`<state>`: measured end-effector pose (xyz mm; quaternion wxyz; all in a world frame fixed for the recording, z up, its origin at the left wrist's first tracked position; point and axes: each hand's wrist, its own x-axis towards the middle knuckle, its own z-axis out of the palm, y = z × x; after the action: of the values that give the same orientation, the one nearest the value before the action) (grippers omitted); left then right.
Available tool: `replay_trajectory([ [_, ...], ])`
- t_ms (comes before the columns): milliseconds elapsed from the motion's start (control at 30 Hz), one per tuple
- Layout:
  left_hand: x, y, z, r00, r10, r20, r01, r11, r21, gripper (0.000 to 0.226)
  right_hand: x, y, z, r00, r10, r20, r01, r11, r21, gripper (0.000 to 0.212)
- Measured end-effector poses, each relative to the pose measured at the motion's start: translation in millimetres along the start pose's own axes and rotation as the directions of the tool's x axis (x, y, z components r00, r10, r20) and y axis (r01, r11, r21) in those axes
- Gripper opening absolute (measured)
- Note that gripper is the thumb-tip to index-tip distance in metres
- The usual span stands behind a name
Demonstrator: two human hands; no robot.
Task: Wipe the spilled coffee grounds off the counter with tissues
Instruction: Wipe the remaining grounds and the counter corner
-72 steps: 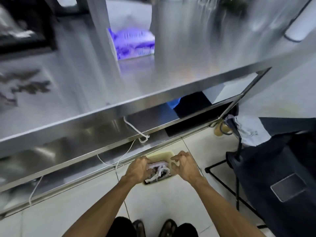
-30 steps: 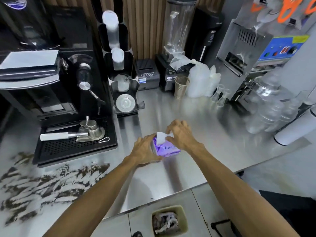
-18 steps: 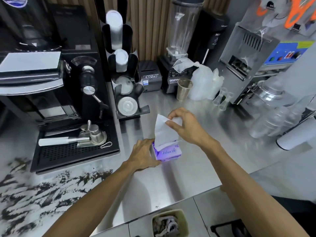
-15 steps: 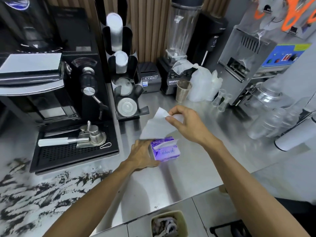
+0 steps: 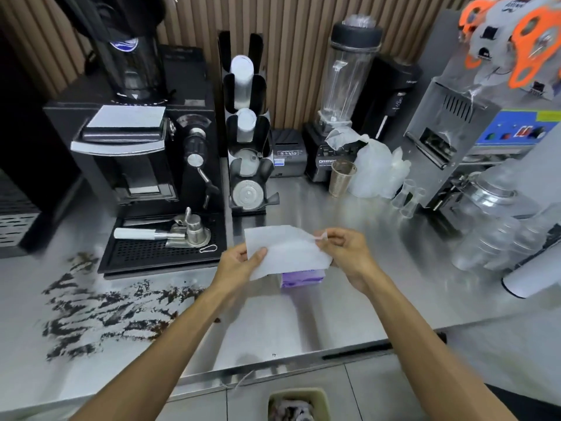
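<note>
Fingers (image 5: 258,256) (left hand (image 5: 239,265), right hand (image 5: 349,253)) pinch tissue (image 5: 288,253) edges.

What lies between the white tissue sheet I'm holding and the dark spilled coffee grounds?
In the head view: the left hand gripping the white tissue sheet, then a bare strip of shiny steel counter before the dark coffee grounds.

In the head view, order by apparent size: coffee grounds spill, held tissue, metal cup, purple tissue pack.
1. coffee grounds spill
2. tissue
3. metal cup, tissue pack: unranked; tissue hides most of pack
</note>
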<state>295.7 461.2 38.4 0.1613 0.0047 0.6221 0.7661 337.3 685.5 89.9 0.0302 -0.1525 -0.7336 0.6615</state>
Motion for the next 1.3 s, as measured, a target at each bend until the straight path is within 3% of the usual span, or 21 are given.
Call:
replay_trajectory([
  [133,-20.6,-10.2,-8.9,0.999,-0.028,-0.018,0.031,0.984,0.173,0.034,-16.6,17.3,-5.8,0.993,0.108,0.056,-0.111,0.993,0.047,0.013],
  [267,-45.5,-9.9,-6.0,0.986,-0.144,-0.084,0.148,0.988,0.047,0.017,-30.4,24.7,-4.8,0.949,0.254,0.186,-0.282,0.948,0.145,0.021],
  [333,-55.0,-13.9,-10.9,0.986,-0.152,-0.072,0.154,0.988,0.029,0.02,-36.2,28.7,-3.8,0.931,0.277,0.237,-0.323,0.929,0.182,0.024],
  [433,-65.5,-21.2,-20.0,0.993,-0.085,-0.083,0.101,0.973,0.209,0.015,-41.9,42.6,-2.7,0.931,0.22,0.291,-0.269,0.953,0.14,0.023],
  [600,-85.0,-25.9,-25.9,0.991,0.006,-0.137,0.028,0.969,0.245,0.022,-42.5,59.2,0.3,0.947,0.177,0.268,-0.207,0.975,0.086,0.022],
  [733,-96.6,-35.0,-24.3,0.981,0.046,-0.189,0.034,0.916,0.4,0.021,-44.5,65.1,10.2,0.964,0.161,0.212,-0.18,0.981,0.072,0.017],
  [833,-99.0,-45.1,-26.4,0.975,0.084,-0.206,0.027,0.873,0.488,0.015,-48.5,68.6,11.4,0.948,0.129,0.291,-0.156,0.985,0.072,0.01],
  [967,-103.4,-53.2,-32.4,0.976,0.157,-0.148,-0.038,0.799,0.6,0.016,-47.4,79.3,9.8,0.931,0.07,0.358,0.008,0.977,-0.213,0.021],
  [1133,-114.7,-79.9,-31.6,0.972,0.235,-0.006,-0.123,0.53,0.839,0.023,-49.3,102.5,14.3,0.896,-0.076,0.438,0.294,0.84,-0.456,0.016],
  [1200,-124.0,-94.0,-26.4,0.961,0.259,0.095,-0.203,0.431,0.879,0.023,-51.9,118.2,10.7,0.846,-0.169,0.506,0.45,0.735,-0.506,0.02],
  [1300,-139.0,-118.9,-19.1,0.932,0.294,0.213,-0.31,0.336,0.89,0.018,-55.1,145.3,-0.4,0.716,-0.328,0.616,0.687,0.484,-0.542,0.022],
])
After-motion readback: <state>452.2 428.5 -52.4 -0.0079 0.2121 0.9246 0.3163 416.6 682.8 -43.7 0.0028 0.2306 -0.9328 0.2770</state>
